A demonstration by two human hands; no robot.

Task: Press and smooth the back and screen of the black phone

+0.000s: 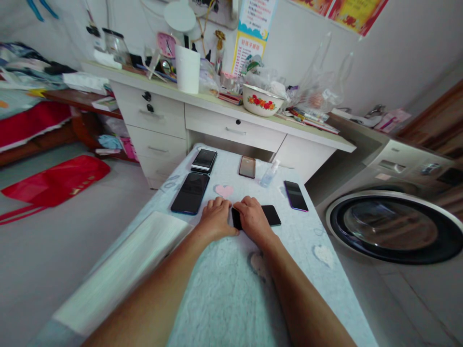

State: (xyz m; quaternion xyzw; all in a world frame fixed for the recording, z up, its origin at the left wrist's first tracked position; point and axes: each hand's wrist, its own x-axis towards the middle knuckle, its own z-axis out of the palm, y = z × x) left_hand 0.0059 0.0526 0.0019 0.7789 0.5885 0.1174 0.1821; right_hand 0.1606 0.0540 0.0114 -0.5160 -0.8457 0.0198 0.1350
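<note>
A black phone (272, 215) lies sideways on the cloth-covered table (217, 289). My right hand (252, 217) rests over its middle, with the fingers bent and pressed together at its far edge. At the phone's left end is my left hand (217, 219), palm down, fingers forward and thumb stretched toward the phone's near corner; it grips nothing visible. Further left lie a large dark phone (190, 193) and a stack of phones (204, 160). Beyond my hands are a brown phone case (247, 166) and a clear spray bottle (269, 174). A purple-edged phone (295, 195) lies to the right.
A long pale folded cloth (123, 270) lies along the table's left side. Behind stands a white desk (217, 120) with a flowered bowl (262, 101) and a white paper roll (187, 70). A washing machine (394, 193) stands at the right, and a red bag (61, 180) lies on the floor.
</note>
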